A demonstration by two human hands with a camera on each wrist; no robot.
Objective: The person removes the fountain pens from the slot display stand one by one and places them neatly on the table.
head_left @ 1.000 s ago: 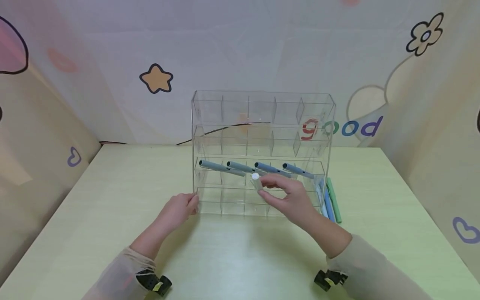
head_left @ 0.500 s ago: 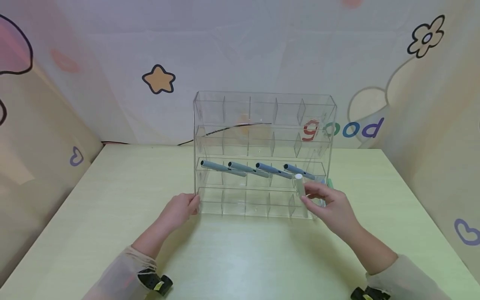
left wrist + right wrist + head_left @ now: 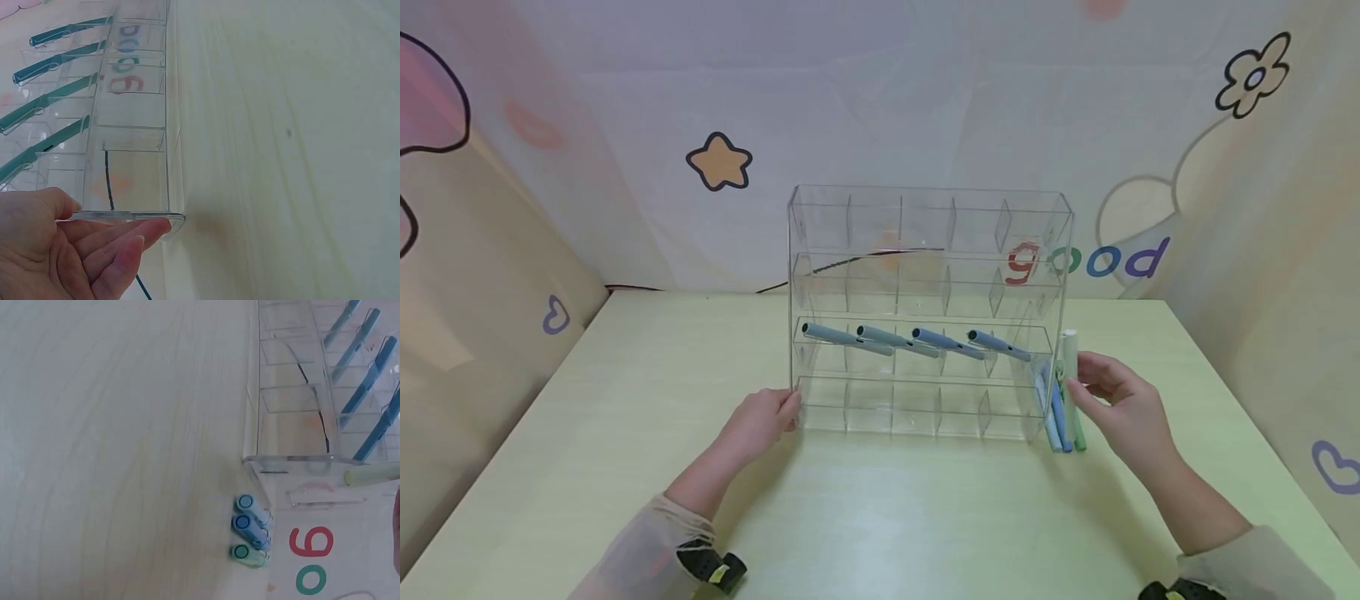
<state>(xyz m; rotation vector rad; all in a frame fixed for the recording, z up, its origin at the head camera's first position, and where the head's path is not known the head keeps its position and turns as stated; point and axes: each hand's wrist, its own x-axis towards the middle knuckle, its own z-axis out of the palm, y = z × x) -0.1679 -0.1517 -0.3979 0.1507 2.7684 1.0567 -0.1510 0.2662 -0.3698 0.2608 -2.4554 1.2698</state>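
Observation:
A clear acrylic display rack (image 3: 917, 397) with tiers of small compartments stands upright on the table. My left hand (image 3: 763, 423) grips its lower left edge, thumb and fingers around the side panel in the left wrist view. My right hand (image 3: 1129, 412) pinches a pale whitish-green pen (image 3: 1071, 362), held nearly upright just beyond the rack's right side. Only a bit of that hand shows in the right wrist view, beside the pale pen (image 3: 374, 474). Several blue and blue-green pens (image 3: 847, 338) lean in the rack's second tier from the bottom, one per compartment.
Against the rack's right side, a light blue pen (image 3: 246, 502), a blue pen (image 3: 242, 523) and a green pen (image 3: 242, 551) lie side by side on the table (image 3: 880, 525). A printed cloth backdrop (image 3: 925, 100) closes off the back and sides.
My right hand has carried the pale pen rightward, from in front of the rack's middle to past its right side. The left hand keeps its grip on the rack.

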